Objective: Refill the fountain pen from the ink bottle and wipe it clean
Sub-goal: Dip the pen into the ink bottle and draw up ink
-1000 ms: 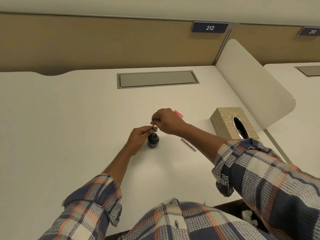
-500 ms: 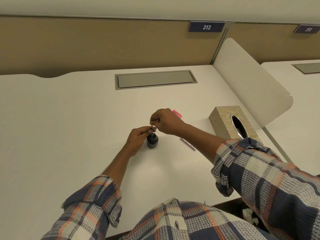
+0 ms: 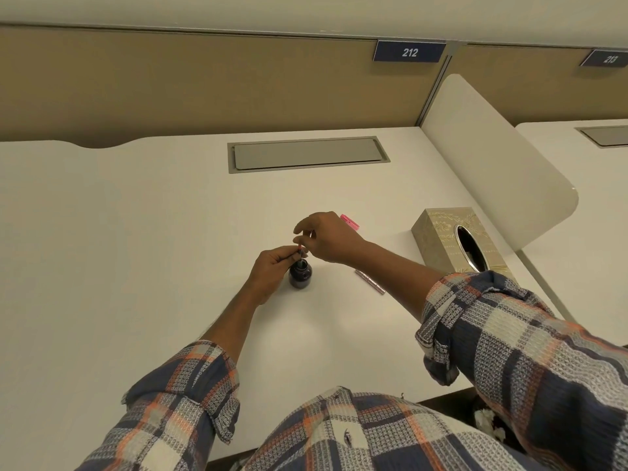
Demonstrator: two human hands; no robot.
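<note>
A small dark ink bottle (image 3: 300,275) stands open on the white desk (image 3: 136,249). The thin fountain pen section (image 3: 300,250) points down into the bottle's mouth. My left hand (image 3: 272,268) pinches its lower part just above the bottle. My right hand (image 3: 328,237) hovers over the pen, fingertips on its pink upper end, fingers partly spread. The nib is hidden inside the bottle. A pink pen piece (image 3: 350,221) lies behind my right hand. A slim pinkish pen barrel (image 3: 370,282) lies on the desk under my right forearm.
A gold tissue box (image 3: 441,239) with an oval opening stands at the right. A grey cable hatch (image 3: 307,154) is set in the desk further back. A white divider panel (image 3: 492,158) rises on the right, and a tan partition runs along the back.
My right hand's fingers have loosened and spread a little at the top of the pen. The bottle and my left hand stay in place.
</note>
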